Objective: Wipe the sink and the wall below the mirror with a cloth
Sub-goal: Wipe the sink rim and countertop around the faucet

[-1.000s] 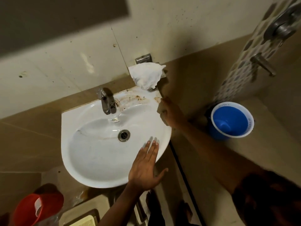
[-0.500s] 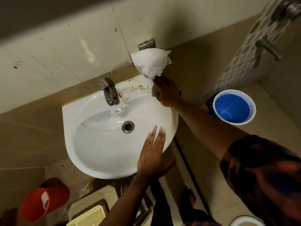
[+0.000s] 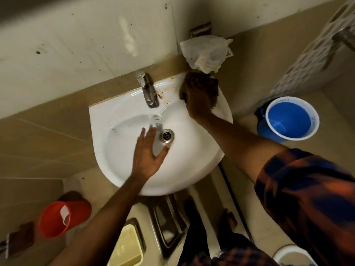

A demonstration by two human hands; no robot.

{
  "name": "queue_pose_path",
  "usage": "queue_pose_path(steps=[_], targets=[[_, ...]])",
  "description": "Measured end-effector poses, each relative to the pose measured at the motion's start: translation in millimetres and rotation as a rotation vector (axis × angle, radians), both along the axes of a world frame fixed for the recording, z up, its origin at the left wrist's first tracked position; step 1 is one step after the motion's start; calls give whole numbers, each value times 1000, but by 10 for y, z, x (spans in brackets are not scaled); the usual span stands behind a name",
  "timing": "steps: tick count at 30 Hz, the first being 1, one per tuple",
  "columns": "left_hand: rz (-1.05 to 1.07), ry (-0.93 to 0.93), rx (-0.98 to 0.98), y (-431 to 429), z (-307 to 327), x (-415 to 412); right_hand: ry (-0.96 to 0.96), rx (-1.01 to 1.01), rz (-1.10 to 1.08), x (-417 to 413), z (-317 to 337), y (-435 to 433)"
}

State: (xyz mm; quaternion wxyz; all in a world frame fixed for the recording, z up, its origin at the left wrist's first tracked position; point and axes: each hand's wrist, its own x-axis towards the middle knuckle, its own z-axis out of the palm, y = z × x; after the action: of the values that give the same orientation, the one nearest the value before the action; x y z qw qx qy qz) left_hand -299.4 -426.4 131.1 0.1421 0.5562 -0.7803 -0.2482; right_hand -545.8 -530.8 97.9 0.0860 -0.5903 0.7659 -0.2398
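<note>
The white sink (image 3: 119, 162) hangs on a tiled wall (image 3: 86, 45) speckled with dark spots. Brown stains (image 3: 159, 96) sit on the rim right of the metal tap (image 3: 148, 93). My right hand (image 3: 197, 98) presses a dark brown cloth (image 3: 214, 91) onto the sink's back right corner. Just above it, a crumpled white cloth (image 3: 206, 52) hangs from a metal holder on the wall. My left hand (image 3: 148, 156) is flat and open in the basin, fingers apart, just left of the drain (image 3: 167, 135).
A blue bucket (image 3: 288, 120) stands on the floor to the right of the sink. A red bucket (image 3: 57, 217) lies at the lower left. A pale yellow perforated box (image 3: 126, 248) sits below the sink. My feet are on the floor beneath.
My right hand has moved from the sink's right edge up to the back right corner under the white cloth. My left hand has slid from the front rim into the basin beside the drain.
</note>
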Motion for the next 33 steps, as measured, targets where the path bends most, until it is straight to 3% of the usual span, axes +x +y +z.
queue_pose_path(steps=[6, 11, 15, 26, 33], targets=[[107, -100, -74, -456, -22, 762, -41, -89, 331, 411, 59, -329], [-1, -207, -126, -787, -1, 892, -118, -42, 397, 504, 83, -370], [-73, -212, -145, -1043, 47, 660, -43, 11, 516, 324, 117, -243], [-208, -450, -32, -1440, -184, 264, 276, 101, 412, 466, 356, -362], [-237, -484, 50, -1484, -179, 263, 426, 180, 464, 474, 460, -257]])
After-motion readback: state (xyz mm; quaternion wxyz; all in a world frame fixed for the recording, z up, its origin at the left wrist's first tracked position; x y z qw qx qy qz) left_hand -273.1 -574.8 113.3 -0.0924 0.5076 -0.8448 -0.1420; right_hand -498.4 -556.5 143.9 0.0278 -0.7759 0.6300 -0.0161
